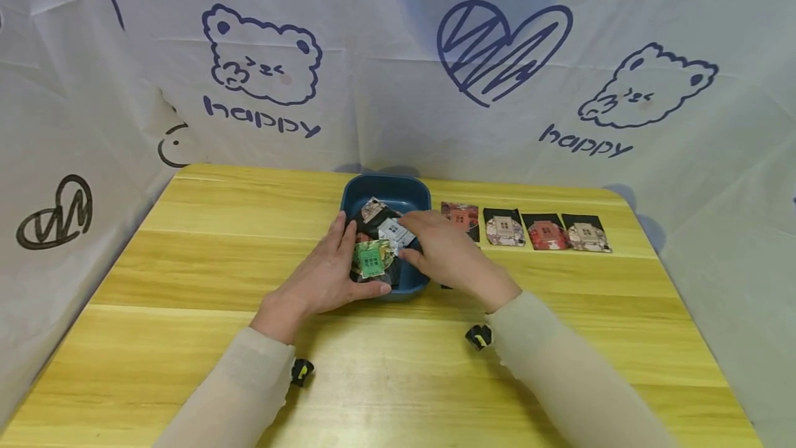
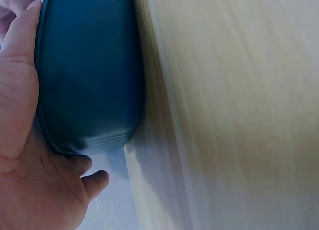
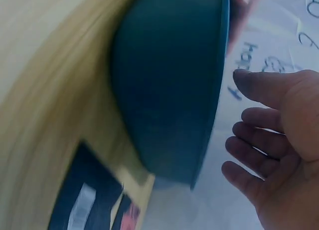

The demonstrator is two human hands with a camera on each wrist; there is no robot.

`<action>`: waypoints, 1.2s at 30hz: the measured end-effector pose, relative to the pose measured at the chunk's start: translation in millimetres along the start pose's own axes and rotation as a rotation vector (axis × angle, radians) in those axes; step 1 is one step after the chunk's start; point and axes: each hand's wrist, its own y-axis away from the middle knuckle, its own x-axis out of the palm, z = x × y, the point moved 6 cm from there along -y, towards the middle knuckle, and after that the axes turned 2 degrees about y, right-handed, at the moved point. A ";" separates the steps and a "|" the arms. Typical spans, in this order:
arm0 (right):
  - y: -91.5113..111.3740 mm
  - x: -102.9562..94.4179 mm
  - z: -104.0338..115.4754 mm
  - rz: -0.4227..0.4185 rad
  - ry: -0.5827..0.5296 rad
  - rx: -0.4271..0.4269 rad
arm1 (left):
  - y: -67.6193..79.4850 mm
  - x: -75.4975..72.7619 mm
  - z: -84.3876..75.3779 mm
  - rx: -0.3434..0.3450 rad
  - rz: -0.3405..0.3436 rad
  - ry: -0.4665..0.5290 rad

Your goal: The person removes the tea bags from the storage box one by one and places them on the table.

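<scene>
A blue plastic bin (image 1: 387, 184) stands on the table with several small packets inside. Among them are a green-labelled packet (image 1: 372, 261), a silver-white-labelled packet (image 1: 393, 230) and a black packet with a beige label (image 1: 373, 209). My left hand (image 1: 326, 265) holds the bin at its left side, thumb along the near rim and fingers along the left wall. Over the bin's right part, my right hand (image 1: 438, 244) has its fingertips by the silver-white packet. In the right wrist view that hand (image 3: 279, 135) has loosely bent fingers, with nothing visible between them and the thumb.
Right of the bin lies a row of packets: a red one (image 1: 460, 216), a beige one (image 1: 504, 228), another red one (image 1: 546, 231) and another beige one (image 1: 587, 234). A dark packet edge (image 1: 446, 287) shows below the right hand. A printed cloth (image 1: 398, 116) hangs behind the table.
</scene>
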 end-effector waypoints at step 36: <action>-42.3 58.6 29.9 0.286 0.111 -0.107 | -2.8 2.2 0.5 0.026 -0.008 -0.003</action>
